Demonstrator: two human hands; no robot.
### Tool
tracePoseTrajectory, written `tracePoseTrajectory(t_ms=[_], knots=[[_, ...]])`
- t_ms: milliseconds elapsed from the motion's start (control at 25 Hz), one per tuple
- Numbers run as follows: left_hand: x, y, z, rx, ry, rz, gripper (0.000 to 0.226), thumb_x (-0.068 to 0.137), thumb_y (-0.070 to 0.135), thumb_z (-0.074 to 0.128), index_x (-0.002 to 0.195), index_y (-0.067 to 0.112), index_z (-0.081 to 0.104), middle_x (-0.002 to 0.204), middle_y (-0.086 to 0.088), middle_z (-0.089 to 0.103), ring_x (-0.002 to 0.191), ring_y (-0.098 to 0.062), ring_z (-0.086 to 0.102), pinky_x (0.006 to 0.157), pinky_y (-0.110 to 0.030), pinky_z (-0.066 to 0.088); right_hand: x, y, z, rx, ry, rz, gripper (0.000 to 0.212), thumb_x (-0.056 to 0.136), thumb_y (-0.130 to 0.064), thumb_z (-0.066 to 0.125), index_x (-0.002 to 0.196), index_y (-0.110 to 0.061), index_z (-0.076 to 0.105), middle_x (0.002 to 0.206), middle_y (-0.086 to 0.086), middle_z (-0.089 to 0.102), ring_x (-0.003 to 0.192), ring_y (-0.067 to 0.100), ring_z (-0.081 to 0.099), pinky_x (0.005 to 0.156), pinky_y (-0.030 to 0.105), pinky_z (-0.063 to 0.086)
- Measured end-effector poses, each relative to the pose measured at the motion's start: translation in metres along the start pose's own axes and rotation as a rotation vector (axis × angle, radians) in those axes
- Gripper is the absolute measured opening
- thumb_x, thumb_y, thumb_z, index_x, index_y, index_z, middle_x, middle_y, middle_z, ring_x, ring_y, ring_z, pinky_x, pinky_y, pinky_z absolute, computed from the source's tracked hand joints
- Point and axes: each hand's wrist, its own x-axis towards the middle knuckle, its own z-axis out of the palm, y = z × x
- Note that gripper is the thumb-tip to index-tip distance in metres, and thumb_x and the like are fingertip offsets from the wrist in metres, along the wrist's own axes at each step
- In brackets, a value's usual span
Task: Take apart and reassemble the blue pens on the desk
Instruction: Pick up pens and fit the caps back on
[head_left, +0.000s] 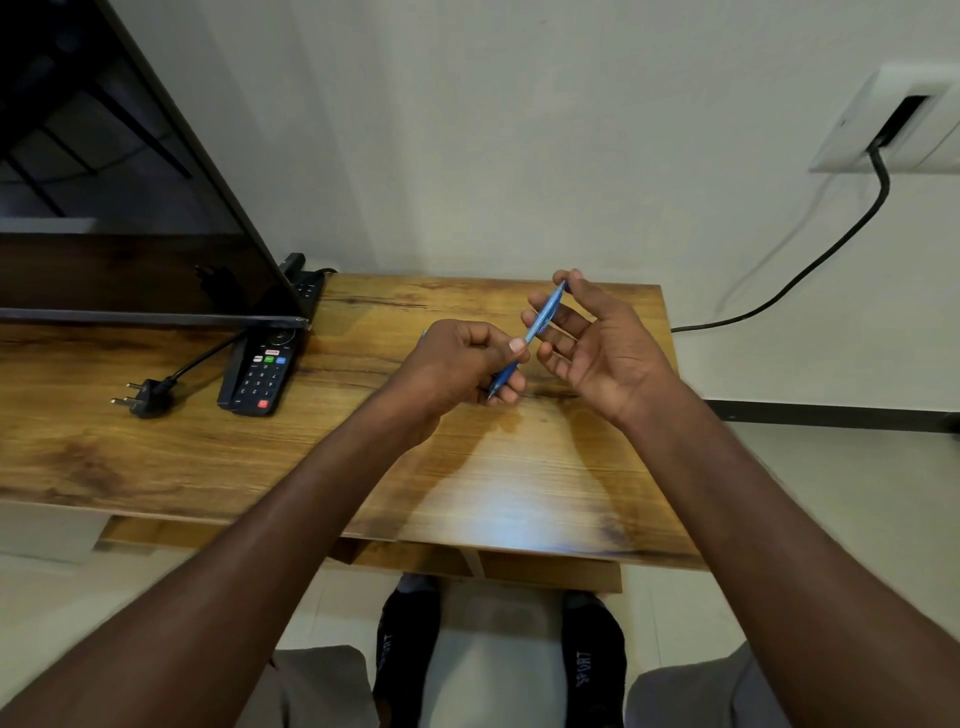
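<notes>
A blue pen (540, 319) is held slanted above the wooden desk (467, 467), tip down toward me and its top end up and to the right. My left hand (462, 364) grips the lower, darker grip end between thumb and curled fingers. My right hand (592, 343) holds the upper barrel, its thumb and forefinger pinching the top end while the other fingers lie behind the barrel. A sliver of light blue (423, 334) shows behind my left hand; I cannot tell what it is.
A TV screen (130, 182) stands at the left back of the desk. In front of it lie a black remote (262, 371) and a loose black plug (145, 397) with its cable. A wall socket (893, 119) with a black cable sits at upper right.
</notes>
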Motion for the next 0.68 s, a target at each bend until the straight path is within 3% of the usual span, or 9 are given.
tracePoseTrajectory(t_ms=[120, 320, 480, 600, 680], knots=[[-0.0009, -0.0008, 0.0008, -0.015, -0.019, -0.007, 0.02, 0.102, 0.023, 0.068, 0.106, 0.004, 0.074, 0.087, -0.016, 0.078, 0.072, -0.021, 0.072, 0.066, -0.031, 0.058, -0.0006, 0.0012, 0.0024, 0.169, -0.052, 0.078, 0.015, 0.101, -0.036, 0.066, 0.1, -0.023, 0.073, 0.101, 0.0, 0.078, 0.092, 0.018, 0.077, 0.075, 0.032, 0.056], [-0.0013, -0.0005, 0.004, -0.034, -0.002, -0.005, 0.023, 0.1, 0.021, 0.071, 0.102, -0.002, 0.072, 0.084, -0.018, 0.077, 0.066, -0.02, 0.071, 0.061, -0.03, 0.057, -0.0007, 0.0057, 0.0041, 0.071, -0.103, 0.147, 0.033, 0.103, -0.05, 0.055, 0.097, -0.022, 0.071, 0.08, -0.002, 0.067, 0.087, 0.018, 0.071, 0.086, 0.043, 0.048], [-0.0023, 0.0019, 0.0014, -0.039, -0.065, -0.043, 0.022, 0.093, 0.017, 0.079, 0.106, 0.001, 0.073, 0.089, -0.019, 0.078, 0.07, -0.021, 0.072, 0.063, -0.03, 0.059, 0.0027, 0.0075, 0.0032, 0.31, -0.102, 0.133, 0.038, 0.108, -0.048, 0.04, 0.09, -0.019, 0.059, 0.066, -0.002, 0.046, 0.07, 0.018, 0.057, 0.085, 0.041, 0.045], [-0.0021, 0.0037, 0.0004, -0.034, -0.062, -0.029, 0.014, 0.089, 0.005, 0.081, 0.1, 0.002, 0.071, 0.083, -0.017, 0.078, 0.065, -0.02, 0.071, 0.062, -0.03, 0.06, 0.0017, 0.0068, 0.0017, 0.429, -0.156, 0.104, 0.043, 0.107, -0.05, 0.041, 0.084, -0.019, 0.059, 0.065, -0.002, 0.043, 0.067, 0.018, 0.054, 0.08, 0.044, 0.057], [-0.002, 0.0042, 0.0016, -0.035, -0.031, -0.004, 0.015, 0.09, 0.003, 0.079, 0.099, 0.0, 0.068, 0.08, -0.018, 0.077, 0.061, -0.02, 0.07, 0.061, -0.031, 0.059, 0.0006, 0.008, 0.0032, 0.431, -0.183, 0.131, 0.049, 0.104, -0.058, 0.045, 0.08, -0.017, 0.06, 0.065, -0.002, 0.043, 0.066, 0.018, 0.054, 0.078, 0.037, 0.053]])
